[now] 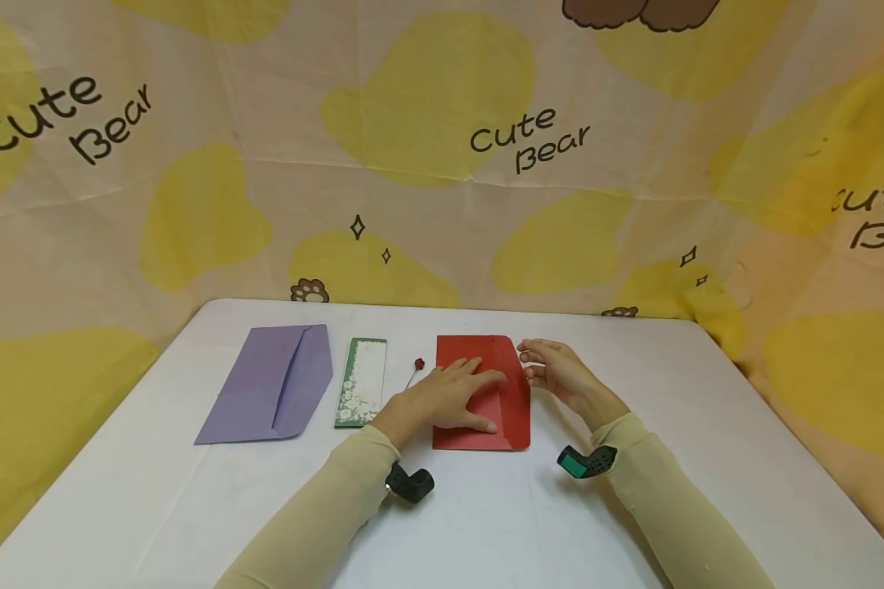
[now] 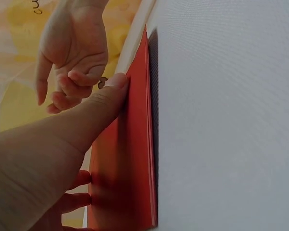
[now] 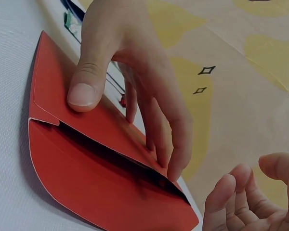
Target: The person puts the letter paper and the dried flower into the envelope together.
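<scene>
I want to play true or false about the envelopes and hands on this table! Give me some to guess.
1. The left hand presses on the red envelope. True.
2. The right hand holds the purple envelope. False: it hovers beside the red one, holding nothing.
3. The bookmark lies between the two envelopes. True.
4. The red envelope's flap is sealed shut. False: the right wrist view shows a gap.

Left hand (image 1: 448,398): palm down, fingers straight and spread, pressing flat.
Right hand (image 1: 556,372): raised just beside, fingers loosely curled, holding nothing.
</scene>
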